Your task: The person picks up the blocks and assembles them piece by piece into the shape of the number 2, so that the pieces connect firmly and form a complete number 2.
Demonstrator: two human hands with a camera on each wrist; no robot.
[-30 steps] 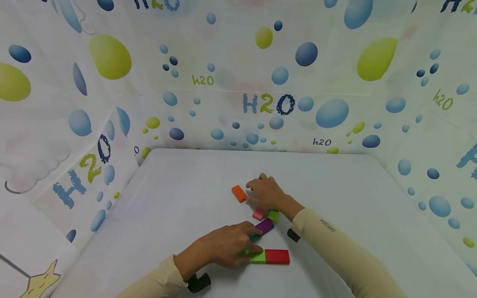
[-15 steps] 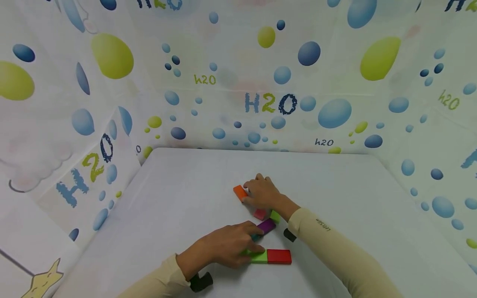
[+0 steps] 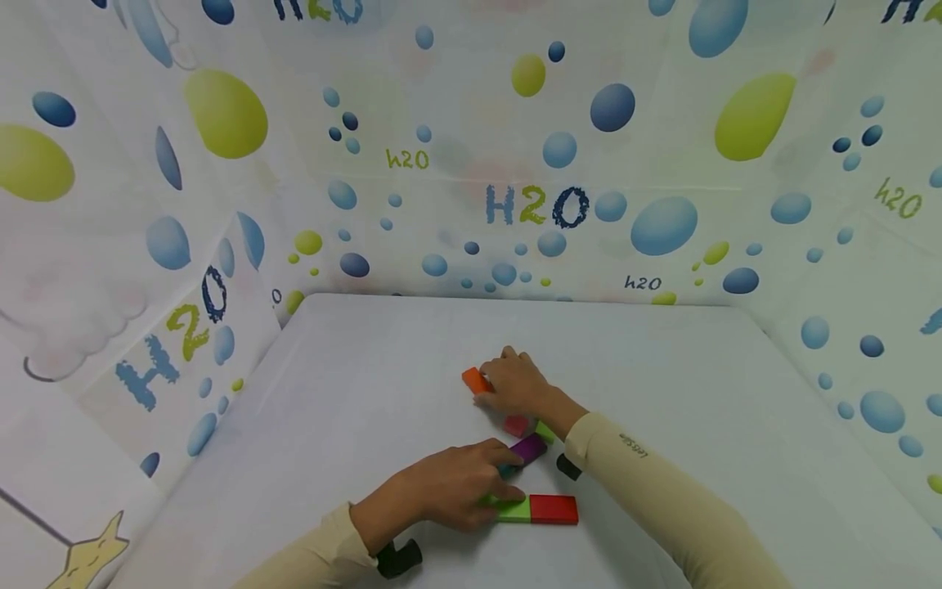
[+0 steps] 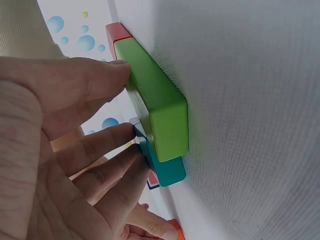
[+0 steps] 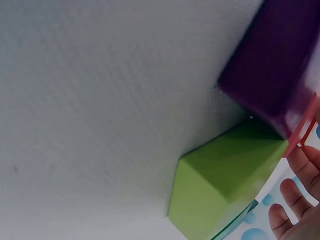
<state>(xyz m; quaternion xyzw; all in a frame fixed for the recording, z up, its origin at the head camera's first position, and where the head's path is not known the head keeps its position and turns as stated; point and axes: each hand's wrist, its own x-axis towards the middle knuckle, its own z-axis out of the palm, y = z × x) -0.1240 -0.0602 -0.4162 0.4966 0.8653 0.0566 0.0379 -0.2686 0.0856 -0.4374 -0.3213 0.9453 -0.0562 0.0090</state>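
In the head view, my left hand (image 3: pixel 456 487) lies over the nearer blocks, fingers extended. Its thumb touches a light green block (image 4: pixel 167 125), while other fingertips rest on a teal block (image 4: pixel 172 172) beyond it. A red block (image 3: pixel 553 509) continues the light green one end to end. Farther off, my right hand (image 3: pixel 515 383) pinches an orange block (image 3: pixel 474 379) between thumb and finger; part of the block is hidden. Between the hands lie a purple block (image 3: pixel 528 448), a pink block (image 3: pixel 515 425) and a second light green block (image 5: pixel 210 200), partly covered by the right forearm.
A white cloth-like surface (image 3: pixel 353 393) carries all the blocks. Curtains printed with coloured drops and "H2O" (image 3: pixel 537 204) stand behind and at both sides. A dark device (image 3: pixel 399 559) sits under the left wrist, another dark device (image 3: pixel 568 466) under the right.
My right hand has moved slightly left to the orange block and its thumb and finger have closed on it. The left hand keeps its place on the blocks. The head view has shifted a little.
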